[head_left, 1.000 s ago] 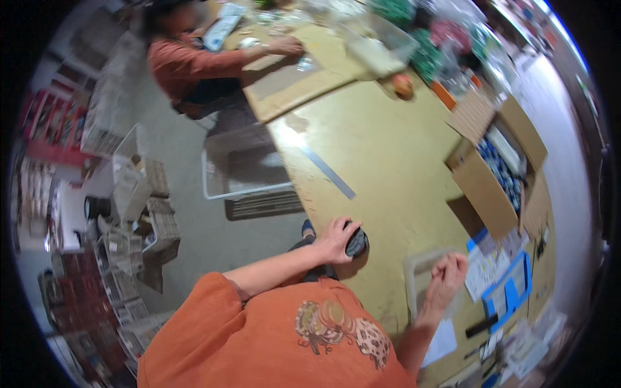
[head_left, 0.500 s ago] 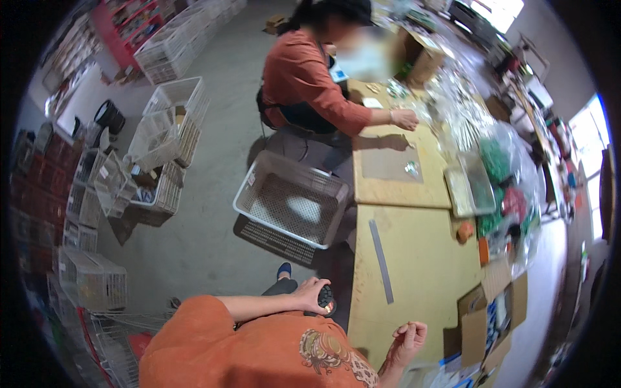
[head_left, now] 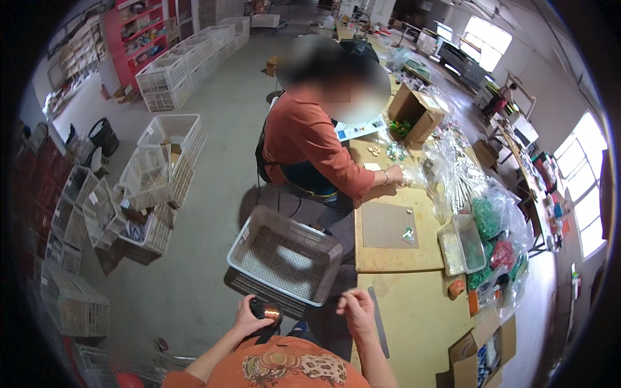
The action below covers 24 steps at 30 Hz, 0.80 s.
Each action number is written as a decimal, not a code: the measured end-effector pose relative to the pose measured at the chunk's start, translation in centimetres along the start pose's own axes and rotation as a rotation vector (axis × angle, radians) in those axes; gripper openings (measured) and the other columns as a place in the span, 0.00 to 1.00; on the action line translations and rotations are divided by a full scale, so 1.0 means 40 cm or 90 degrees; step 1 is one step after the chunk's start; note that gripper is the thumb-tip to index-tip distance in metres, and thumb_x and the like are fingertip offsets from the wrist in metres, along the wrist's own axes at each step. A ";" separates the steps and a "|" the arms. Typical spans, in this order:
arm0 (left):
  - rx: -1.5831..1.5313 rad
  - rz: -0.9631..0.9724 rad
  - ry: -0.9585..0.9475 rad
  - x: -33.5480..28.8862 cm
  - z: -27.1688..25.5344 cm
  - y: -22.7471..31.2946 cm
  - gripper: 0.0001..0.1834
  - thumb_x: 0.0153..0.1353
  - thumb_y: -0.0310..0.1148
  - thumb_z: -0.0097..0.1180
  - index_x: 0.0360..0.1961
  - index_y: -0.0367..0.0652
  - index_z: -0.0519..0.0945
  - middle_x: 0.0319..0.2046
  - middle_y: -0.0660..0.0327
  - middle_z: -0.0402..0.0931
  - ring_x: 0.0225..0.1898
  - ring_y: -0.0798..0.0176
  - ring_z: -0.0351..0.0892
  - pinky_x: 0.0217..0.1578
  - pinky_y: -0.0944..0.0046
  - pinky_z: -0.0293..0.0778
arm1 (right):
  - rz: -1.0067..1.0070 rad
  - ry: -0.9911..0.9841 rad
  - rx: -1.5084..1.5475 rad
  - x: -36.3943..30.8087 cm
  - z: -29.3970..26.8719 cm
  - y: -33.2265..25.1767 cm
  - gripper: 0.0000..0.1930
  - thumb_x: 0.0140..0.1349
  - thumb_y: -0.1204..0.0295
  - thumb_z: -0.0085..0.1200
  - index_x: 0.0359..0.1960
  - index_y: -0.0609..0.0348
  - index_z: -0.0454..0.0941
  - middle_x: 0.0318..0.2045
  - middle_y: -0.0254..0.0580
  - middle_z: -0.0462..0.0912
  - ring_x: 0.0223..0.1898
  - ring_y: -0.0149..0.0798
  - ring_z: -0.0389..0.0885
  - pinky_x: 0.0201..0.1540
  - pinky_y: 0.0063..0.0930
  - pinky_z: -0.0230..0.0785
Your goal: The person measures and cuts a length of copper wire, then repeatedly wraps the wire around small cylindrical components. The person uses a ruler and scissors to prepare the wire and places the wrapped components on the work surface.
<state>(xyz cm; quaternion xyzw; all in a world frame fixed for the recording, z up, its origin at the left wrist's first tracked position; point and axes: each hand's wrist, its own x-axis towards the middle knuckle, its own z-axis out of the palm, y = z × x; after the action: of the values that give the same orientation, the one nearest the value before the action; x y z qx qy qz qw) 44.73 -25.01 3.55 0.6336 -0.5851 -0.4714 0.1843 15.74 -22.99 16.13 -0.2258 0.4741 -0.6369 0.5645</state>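
My left hand [head_left: 244, 320] is closed around a dark rounded thing [head_left: 257, 308] with a knobbly black side and a shiny coppery band; its exact kind does not show. The hand is low in front of my orange shirt, just below a white plastic basket [head_left: 284, 266]. My right hand [head_left: 356, 309] is raised at the table's left edge with its fingers curled together. Whether anything small is between them is hidden. A grey metal ruler [head_left: 378, 326] lies on the yellow tabletop [head_left: 420, 310] just beyond that hand.
A seated co-worker in an orange top [head_left: 304, 132] reaches over the table. A brown board [head_left: 385, 226] bears small shiny pieces. Nearby are a clear tub [head_left: 470, 244], plastic bags [head_left: 508, 223] and an open carton [head_left: 466, 362]. White crates [head_left: 162, 174] stand on the floor leftward.
My view has turned, and my body now faces the basket more squarely. My right hand has moved left, from over the table to its edge. The co-worker's hand has moved farther back.
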 end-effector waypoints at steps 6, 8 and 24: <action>-0.030 -0.101 0.138 0.033 -0.214 -0.124 0.50 0.28 0.44 0.74 0.54 0.45 0.59 0.51 0.49 0.59 0.54 0.48 0.61 0.56 0.55 0.61 | 0.062 -0.259 -0.017 0.150 0.269 0.127 0.04 0.64 0.75 0.46 0.35 0.63 0.71 0.24 0.39 0.77 0.24 0.28 0.75 0.27 0.21 0.68; -0.019 -0.120 0.157 0.067 -0.291 -0.183 0.51 0.28 0.42 0.74 0.55 0.44 0.58 0.52 0.48 0.58 0.55 0.47 0.60 0.56 0.55 0.61 | 0.084 -0.294 -0.039 0.212 0.363 0.181 0.04 0.64 0.74 0.46 0.34 0.62 0.71 0.24 0.38 0.77 0.24 0.28 0.75 0.27 0.21 0.68; 0.070 -0.133 0.179 0.566 -1.147 -0.369 0.47 0.31 0.43 0.71 0.54 0.42 0.61 0.48 0.45 0.61 0.52 0.42 0.62 0.52 0.49 0.62 | 0.198 -0.289 -0.060 0.767 1.270 0.537 0.05 0.64 0.71 0.48 0.33 0.60 0.71 0.23 0.36 0.76 0.23 0.29 0.74 0.27 0.21 0.68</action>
<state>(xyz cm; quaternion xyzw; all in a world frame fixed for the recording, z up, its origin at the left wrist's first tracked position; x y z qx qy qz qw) 87.47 -56.66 5.70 0.7597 -0.5094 -0.3621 0.1795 60.36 -67.46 12.88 -0.3133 0.3938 -0.4528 0.7360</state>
